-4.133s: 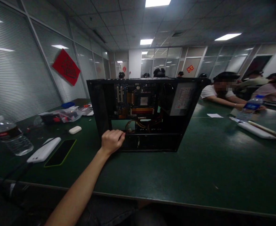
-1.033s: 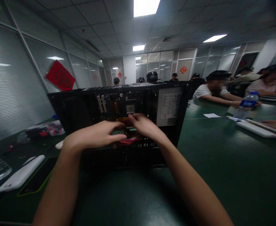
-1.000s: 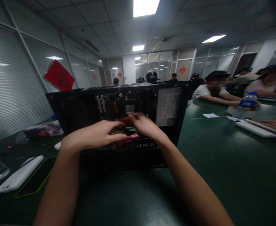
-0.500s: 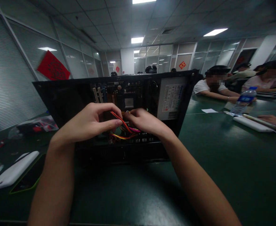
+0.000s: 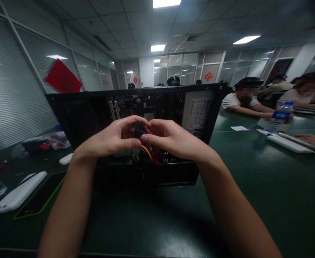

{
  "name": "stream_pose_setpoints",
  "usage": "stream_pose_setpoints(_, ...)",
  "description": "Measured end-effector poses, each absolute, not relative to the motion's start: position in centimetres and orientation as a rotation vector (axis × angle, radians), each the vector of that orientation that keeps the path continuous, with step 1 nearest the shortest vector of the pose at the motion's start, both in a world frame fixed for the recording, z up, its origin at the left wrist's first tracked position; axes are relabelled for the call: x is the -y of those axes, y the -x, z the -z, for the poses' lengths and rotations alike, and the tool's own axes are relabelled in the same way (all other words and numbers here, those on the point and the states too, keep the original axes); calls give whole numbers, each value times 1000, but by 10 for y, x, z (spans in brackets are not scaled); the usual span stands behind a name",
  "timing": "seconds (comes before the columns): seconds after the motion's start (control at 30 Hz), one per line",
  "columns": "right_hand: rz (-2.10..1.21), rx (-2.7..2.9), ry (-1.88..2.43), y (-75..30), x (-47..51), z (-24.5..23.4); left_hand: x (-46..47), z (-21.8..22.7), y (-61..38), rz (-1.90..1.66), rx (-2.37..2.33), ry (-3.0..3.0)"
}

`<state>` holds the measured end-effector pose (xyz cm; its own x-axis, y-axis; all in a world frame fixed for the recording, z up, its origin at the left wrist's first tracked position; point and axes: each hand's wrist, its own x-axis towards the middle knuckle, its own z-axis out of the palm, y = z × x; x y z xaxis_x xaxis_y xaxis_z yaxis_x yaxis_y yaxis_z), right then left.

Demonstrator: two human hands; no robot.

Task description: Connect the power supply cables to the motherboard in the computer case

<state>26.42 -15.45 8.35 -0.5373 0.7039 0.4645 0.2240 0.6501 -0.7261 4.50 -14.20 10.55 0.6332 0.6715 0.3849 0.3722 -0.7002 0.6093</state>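
Connector (image 5: 138, 129) between both hands (image 5: 109, 139) (image 5: 175, 139), wires (image 5: 149, 154) downward into open case (image 5: 76, 118).

A dark green table (image 5: 254, 172) fills the foreground of a large office. The left wall (image 5: 9, 96) is glass in metal frames with closed blinds, and a red paper diamond (image 5: 63, 77) hangs on it. More glass partitions (image 5: 227, 66) close the far end beside a white pillar (image 5: 146, 71). Bright rectangular lights (image 5: 246, 39) sit in the tiled ceiling (image 5: 114, 21).
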Motion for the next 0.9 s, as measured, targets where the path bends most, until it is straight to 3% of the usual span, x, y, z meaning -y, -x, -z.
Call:
stream_pose_setpoints(0.17, -904, 1997, 651, -267, 150, -83, 151, -105, -44, -862, -810, -2411)
stream_pose_setpoints(0.9, -811, 1932, 696, -262, 146, -76, 151, -110, -35, -816, -886, -2598)
